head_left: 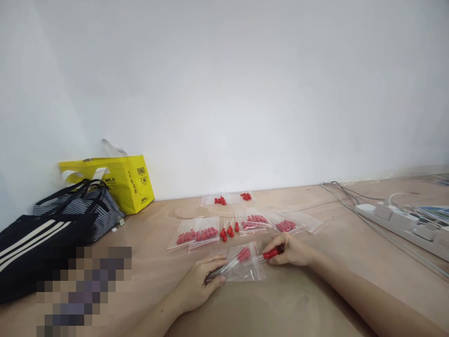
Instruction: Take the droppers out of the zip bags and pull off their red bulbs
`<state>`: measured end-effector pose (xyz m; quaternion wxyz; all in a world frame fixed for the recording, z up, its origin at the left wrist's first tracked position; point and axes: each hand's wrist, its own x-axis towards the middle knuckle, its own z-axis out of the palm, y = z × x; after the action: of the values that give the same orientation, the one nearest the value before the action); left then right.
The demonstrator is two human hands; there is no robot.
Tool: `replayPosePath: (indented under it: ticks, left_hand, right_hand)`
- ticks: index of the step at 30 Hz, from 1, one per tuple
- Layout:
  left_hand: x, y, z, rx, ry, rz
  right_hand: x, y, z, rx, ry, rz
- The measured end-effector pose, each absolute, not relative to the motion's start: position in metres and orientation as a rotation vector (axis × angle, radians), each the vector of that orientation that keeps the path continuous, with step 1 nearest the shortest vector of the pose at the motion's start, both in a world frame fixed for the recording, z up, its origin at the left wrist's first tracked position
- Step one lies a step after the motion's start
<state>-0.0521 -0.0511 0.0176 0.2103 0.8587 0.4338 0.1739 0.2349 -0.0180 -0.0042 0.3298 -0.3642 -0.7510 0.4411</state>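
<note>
My left hand [203,281] is closed on the lower left end of a clear zip bag [254,271], fingers above and thumb below. Inside that bag lie glass droppers [243,254] with red rubber bulbs, their tubes pointing toward my left hand. Between thumb and fingers, my right hand [287,250] pinches another dropper [270,254] by its red bulb. Its glass tube points left at the bag's right edge; whether the tip is inside I cannot tell. Just beyond the bag, several loose droppers [230,231] lie on the table.
Filled zip bags of droppers [206,233] lie left of the loose ones, with more bags [286,224] to the right. Another bag [220,201] lies by the wall. A yellow bag [140,185] and dark bag [45,243] stand left; a power strip [428,241] with cables lies right.
</note>
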Motion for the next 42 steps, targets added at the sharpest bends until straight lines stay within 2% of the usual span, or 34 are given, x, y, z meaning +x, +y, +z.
replayPosePath:
  ticks: [4, 10, 15, 19, 20, 29, 42]
  left_hand:
    - [-0.053, -0.052, 0.019, 2.391, 1.196, 0.476]
    - [-0.055, -0.05, 0.017, 2.381, 1.197, 0.507]
    - [-0.057, -0.047, 0.018, 2.382, 1.177, 0.481]
    - [-0.058, -0.047, 0.017, 2.39, 1.146, 0.499]
    - [-0.059, -0.047, 0.017, 2.39, 1.141, 0.507]
    - [-0.061, -0.048, 0.017, 2.42, 1.143, 0.501]
    - [-0.06, -0.049, 0.019, 2.403, 1.141, 0.485]
  right_hand:
    - [0.259, -0.008, -0.001, -0.962, -1.753, 1.324]
    - [0.29, 0.001, 0.015, -0.988, -1.44, 1.161]
    - [0.256, 0.011, 0.024, -1.073, -1.382, 0.864]
    - [0.201, 0.026, 0.023, -1.296, -1.644, 0.297]
    - [0.188, 0.03, 0.021, -1.317, -1.676, 0.256]
    - [0.135, 0.043, 0.006, -1.42, -1.827, 0.148]
    - [0.145, 0.027, 0.011, -1.446, -1.79, 0.193]
